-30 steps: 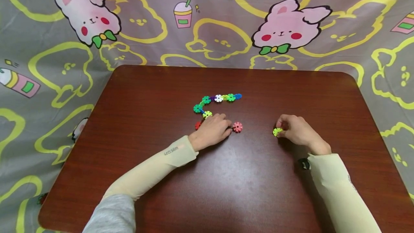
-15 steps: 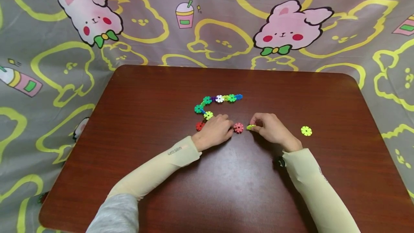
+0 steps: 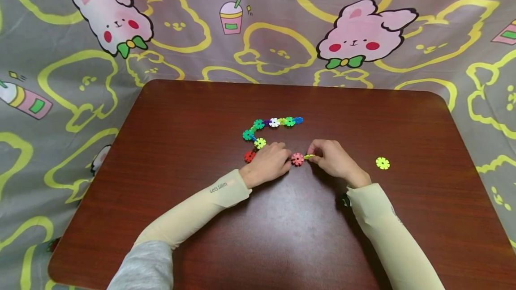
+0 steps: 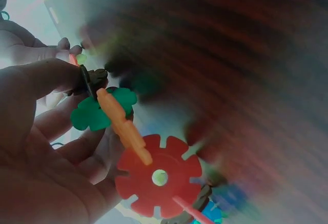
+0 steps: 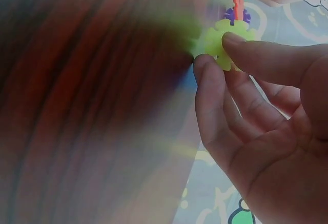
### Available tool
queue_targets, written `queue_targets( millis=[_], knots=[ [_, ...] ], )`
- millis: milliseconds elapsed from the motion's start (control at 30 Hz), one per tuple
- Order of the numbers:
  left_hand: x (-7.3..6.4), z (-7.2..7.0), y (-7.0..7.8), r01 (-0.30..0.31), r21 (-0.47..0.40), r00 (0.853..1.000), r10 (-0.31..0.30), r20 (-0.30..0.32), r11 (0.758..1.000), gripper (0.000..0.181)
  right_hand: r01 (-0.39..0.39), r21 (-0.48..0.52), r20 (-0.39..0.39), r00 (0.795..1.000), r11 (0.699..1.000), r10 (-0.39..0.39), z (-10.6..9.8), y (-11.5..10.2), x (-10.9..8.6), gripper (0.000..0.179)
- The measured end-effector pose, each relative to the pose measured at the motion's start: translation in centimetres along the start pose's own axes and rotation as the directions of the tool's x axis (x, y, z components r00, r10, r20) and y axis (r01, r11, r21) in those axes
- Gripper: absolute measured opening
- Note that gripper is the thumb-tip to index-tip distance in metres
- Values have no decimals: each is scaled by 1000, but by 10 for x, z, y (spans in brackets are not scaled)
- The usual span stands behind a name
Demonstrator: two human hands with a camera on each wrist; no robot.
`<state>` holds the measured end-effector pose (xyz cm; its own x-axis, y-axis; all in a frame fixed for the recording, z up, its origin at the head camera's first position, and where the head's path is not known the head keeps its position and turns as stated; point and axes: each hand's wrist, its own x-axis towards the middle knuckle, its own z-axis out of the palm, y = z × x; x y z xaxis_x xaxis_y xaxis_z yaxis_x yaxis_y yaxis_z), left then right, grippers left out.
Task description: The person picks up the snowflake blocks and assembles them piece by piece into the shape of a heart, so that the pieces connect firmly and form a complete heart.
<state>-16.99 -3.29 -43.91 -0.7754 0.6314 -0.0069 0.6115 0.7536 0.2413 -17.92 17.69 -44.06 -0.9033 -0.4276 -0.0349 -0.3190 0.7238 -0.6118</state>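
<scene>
A chain of notched plastic snowflake discs curves over the table, with a white disc (image 3: 274, 122) and a red disc (image 3: 249, 157) among them. My left hand (image 3: 266, 163) covers part of its near end. In the left wrist view, thumb and fingers pinch a dark brown disc (image 4: 97, 76), beside a green disc (image 4: 88, 114), an orange disc (image 4: 123, 126) and a red disc (image 4: 171, 175). Just past those fingertips lies a pink disc (image 3: 297, 159). My right hand (image 3: 336, 161) pinches a yellow-green disc (image 5: 218, 44) whose edge meets the pink one.
One loose yellow disc (image 3: 382, 163) lies flat to the right of my right hand. The brown wooden table (image 3: 258, 245) ends at a patterned cloth (image 3: 278, 26) behind and at the sides.
My right hand has moved left with the yellow-green disc, up against the pink disc. The loose yellow disc came into sight as it moved. My left hand has stayed nearly still.
</scene>
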Motion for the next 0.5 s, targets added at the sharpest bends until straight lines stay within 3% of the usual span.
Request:
queue_targets(
  millis=[500],
  knots=[
    [1, 0, 1, 4, -14, 1000, -4, -12, 1000, 10, 82, -55, 0, 997, 995, -82, 0, -3, 4, 14]
  ],
)
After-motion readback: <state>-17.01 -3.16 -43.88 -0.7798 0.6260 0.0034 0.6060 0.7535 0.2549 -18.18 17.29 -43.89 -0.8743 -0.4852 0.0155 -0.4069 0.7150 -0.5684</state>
